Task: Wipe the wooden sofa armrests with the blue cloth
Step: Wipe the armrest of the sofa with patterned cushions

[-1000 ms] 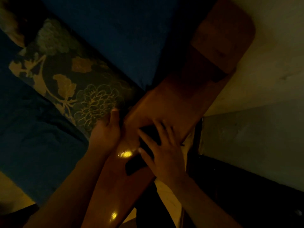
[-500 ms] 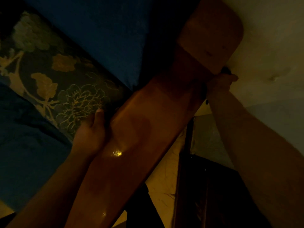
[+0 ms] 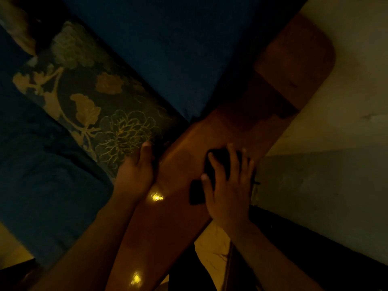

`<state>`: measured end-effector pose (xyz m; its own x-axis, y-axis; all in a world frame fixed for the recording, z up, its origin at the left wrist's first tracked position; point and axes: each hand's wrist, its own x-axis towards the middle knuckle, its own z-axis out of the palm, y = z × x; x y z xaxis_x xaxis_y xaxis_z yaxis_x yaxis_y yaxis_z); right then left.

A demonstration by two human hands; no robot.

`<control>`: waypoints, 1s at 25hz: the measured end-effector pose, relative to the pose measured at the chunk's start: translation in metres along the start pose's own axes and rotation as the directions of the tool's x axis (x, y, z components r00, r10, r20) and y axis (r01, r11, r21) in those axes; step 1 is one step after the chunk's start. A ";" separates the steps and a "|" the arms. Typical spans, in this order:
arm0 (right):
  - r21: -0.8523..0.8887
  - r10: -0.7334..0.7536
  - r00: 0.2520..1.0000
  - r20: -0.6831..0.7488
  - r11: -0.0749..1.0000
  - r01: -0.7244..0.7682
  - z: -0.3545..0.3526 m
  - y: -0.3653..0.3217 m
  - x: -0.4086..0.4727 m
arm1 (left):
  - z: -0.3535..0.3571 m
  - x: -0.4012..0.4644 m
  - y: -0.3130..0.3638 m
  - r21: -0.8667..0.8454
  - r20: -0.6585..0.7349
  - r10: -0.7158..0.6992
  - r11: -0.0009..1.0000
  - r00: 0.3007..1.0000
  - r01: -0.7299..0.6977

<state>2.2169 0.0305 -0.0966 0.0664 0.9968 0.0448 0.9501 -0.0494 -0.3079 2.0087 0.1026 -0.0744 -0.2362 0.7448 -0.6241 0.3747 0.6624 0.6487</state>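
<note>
Right hand [image 3: 227,185], fingers spread flat, presses the cloth [image 3: 212,164] on the armrest [image 3: 184,164]; left hand [image 3: 136,171] grips its edge. Cloth: soft, light; palm it.

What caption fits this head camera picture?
Right hand presses dark cloth on wooden armrest; left hand steadies its edge.

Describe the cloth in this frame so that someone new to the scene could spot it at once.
Find the long wooden armrest running diagonally across the middle of the view. On its top, the right hand lies flat with fingers spread over a small dark cloth. In this dim light it reads almost black against the reddish wood, unlike the floral cushion at the left.
</note>
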 end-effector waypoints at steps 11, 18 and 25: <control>0.002 0.059 0.989 -0.137 0.998 -0.059 0.005 -0.028 0.074 | -0.014 -0.012 -0.013 0.029 -0.010 0.066 0.997 0.998 -0.066; -0.009 -0.506 0.809 0.298 0.846 0.533 0.006 -0.033 0.119 | -0.050 -0.052 -0.090 0.274 -0.134 0.085 0.961 0.987 -0.045; 0.039 -0.524 0.749 0.404 0.828 0.559 0.026 -0.140 0.021 | -0.076 -0.105 -0.140 0.388 -0.271 0.146 0.921 0.951 -0.031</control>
<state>2.0776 0.0603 -0.0775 -0.5716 0.7984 -0.1892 0.8124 0.5184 -0.2668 1.9125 -0.0620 -0.0666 -0.4132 0.8273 -0.3805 0.7000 0.5558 0.4483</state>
